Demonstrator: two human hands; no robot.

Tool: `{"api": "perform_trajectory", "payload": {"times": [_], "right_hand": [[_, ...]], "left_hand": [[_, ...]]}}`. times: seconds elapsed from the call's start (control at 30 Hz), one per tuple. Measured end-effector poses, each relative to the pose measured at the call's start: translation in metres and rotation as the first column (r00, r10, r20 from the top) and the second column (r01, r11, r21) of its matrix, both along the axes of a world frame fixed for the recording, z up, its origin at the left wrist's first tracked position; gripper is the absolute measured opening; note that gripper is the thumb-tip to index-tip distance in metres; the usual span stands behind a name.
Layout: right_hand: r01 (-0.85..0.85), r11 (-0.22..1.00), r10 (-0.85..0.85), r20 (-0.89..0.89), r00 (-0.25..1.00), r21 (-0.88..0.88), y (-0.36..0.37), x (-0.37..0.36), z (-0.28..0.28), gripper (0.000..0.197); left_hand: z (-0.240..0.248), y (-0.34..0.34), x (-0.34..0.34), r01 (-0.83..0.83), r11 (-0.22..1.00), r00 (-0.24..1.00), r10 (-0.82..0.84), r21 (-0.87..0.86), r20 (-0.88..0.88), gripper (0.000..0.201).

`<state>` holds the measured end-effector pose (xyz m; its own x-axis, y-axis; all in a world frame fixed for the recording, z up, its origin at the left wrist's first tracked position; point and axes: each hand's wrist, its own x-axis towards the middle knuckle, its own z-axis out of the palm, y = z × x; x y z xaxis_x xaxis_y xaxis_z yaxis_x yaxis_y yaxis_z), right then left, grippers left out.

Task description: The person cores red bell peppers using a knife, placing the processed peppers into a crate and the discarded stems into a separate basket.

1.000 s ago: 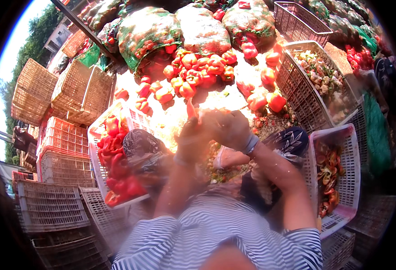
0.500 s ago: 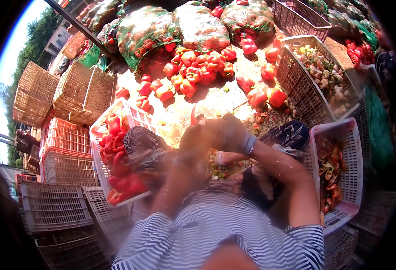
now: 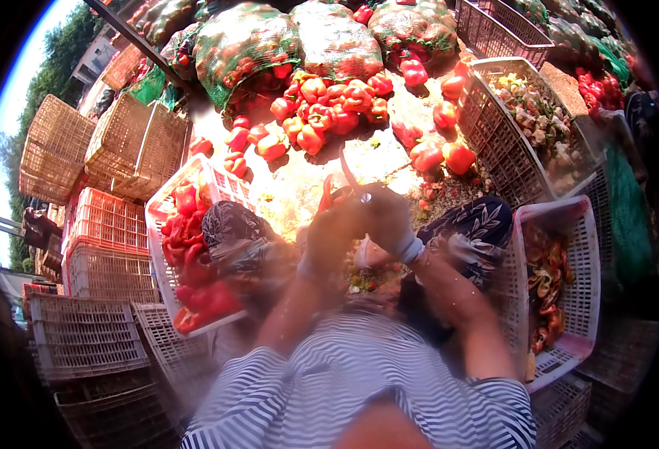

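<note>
One curved, tapering red piece (image 3: 325,194) juts from the gloved left hand (image 3: 332,230).

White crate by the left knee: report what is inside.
Red peppers lie heaped in the white crate. The heap hides the crate's bottom and anything underneath, and the left knee covers part of its right side.

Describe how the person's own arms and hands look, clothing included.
Short striped sleeves, white and dark blue, leave the forearms bare. A pale cuff circles the right wrist; the left hand and right hand seem gloved, though blur hides details.
</note>
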<state>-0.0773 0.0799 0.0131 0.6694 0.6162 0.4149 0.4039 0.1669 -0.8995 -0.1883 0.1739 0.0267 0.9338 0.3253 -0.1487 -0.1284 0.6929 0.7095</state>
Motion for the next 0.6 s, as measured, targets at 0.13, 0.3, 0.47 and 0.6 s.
{"api": "perform_trajectory", "payload": {"times": [0.13,0.3,0.47,0.6], "right_hand": [[-0.047,0.98,0.168,-0.68,0.714,0.193,0.005,-0.004,-0.002,0.008],[-0.023,0.954,0.257,-0.772,0.581,0.3,0.015,0.021,0.004,0.01],[0.059,0.91,0.298,-0.748,0.593,0.41,-0.017,0.054,0.062,0.009],[0.319,0.886,-0.122,-0.494,0.861,0.337,-0.058,0.11,0.11,0.012]], "left_hand": [[-0.031,0.018,-0.002,-0.049,0.987,0.999,0.047,0.15,0.022,0.039],[-0.018,0.021,0.002,0.021,0.983,0.992,0.001,-0.183,0.123,0.054],[-0.011,0.055,-0.005,-0.051,0.981,0.994,0.067,-0.189,0.081,0.061],[0.041,0.1,-0.046,-0.187,0.958,0.932,0.243,-0.218,0.27,0.067]]}}
